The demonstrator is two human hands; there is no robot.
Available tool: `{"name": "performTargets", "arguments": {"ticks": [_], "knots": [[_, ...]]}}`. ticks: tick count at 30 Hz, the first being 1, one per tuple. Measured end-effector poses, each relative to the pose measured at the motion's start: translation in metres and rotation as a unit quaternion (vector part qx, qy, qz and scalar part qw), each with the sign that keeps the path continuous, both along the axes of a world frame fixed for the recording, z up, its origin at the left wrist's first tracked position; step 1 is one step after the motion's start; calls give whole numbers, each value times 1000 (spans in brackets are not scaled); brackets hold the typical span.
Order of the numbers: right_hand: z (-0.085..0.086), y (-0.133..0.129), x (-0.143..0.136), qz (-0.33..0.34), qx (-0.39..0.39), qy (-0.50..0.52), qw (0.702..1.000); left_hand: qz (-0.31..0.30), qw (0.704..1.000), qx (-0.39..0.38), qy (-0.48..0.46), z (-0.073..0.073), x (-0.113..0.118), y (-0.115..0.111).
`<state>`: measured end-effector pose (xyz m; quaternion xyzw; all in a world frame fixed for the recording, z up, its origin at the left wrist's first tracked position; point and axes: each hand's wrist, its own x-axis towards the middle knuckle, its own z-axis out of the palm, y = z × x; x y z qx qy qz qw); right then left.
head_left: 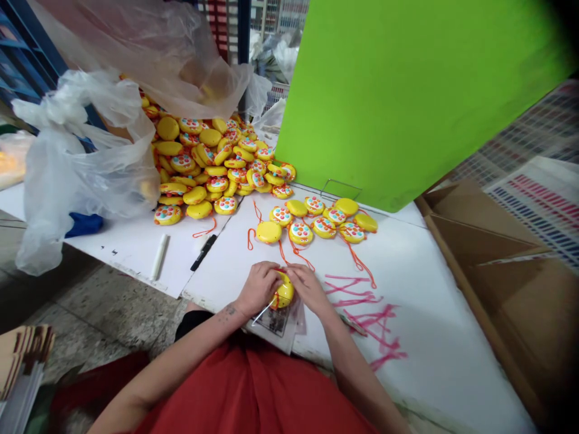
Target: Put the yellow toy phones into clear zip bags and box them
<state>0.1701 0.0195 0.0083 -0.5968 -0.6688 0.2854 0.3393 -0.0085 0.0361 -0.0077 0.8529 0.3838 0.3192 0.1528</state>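
Observation:
Close to the table's front edge, a round yellow toy (284, 293) sits between my two hands, its plain yellow side facing up. My left hand (260, 289) grips its left and far edge with bent fingers. From the other side, my right hand (307, 287) pinches the far right edge. An orange cord shows on the toy's near side. Under the hands lies a clear plastic sleeve with a dark printed sheet (275, 322). Just beyond them are several similar yellow toys (269, 232), some showing colored buttons, with orange cord loops.
A big heap of yellow toys (210, 137) spills from a clear plastic bag (90, 157) at back left. A white marker (160, 257) and a black marker (203, 252) lie left. A green board (384, 96) stands behind; an open cardboard box (488, 265) is at right.

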Motion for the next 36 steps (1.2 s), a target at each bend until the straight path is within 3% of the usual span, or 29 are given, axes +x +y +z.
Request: {"name": "performTargets", "arguments": {"ticks": [3,6,8,12,15,17,20,22,25,27,30,33,36], "knots": [[6,-6,11,-110,-31,-67,991,-18,998,-48,-31,4,-1,2],[3,-13,15,-84,-92,-61,990,-37,993,-110,-27,12,-2,7],[-1,-16,10,-60,-88,-36,994,-51,988,-148,-1,19,-2,11],[-5,-19,-7,-109,-50,1,993,-72,978,-187,60,36,-1,17],[-1,-21,-17,-149,-11,39,988,-84,970,-222,44,44,-1,14],[3,-22,-21,-166,12,82,983,-58,977,-204,3,45,-3,9],[7,-25,-24,-188,35,153,970,45,981,-160,-98,41,-9,2],[8,-27,-25,-198,42,186,961,85,959,-212,-167,35,-13,0],[8,-28,-25,-202,46,197,958,64,911,-349,-209,25,-15,0],[10,-27,-22,-200,62,152,966,47,889,-404,-213,23,-13,-1],[15,-24,-19,-191,151,13,970,48,876,-429,-217,27,-9,-2],[24,-21,-21,-144,225,-90,959,35,890,-409,-197,37,-5,-5],[31,-19,-32,-69,239,-139,959,15,924,-349,-159,45,-3,-6]]}}
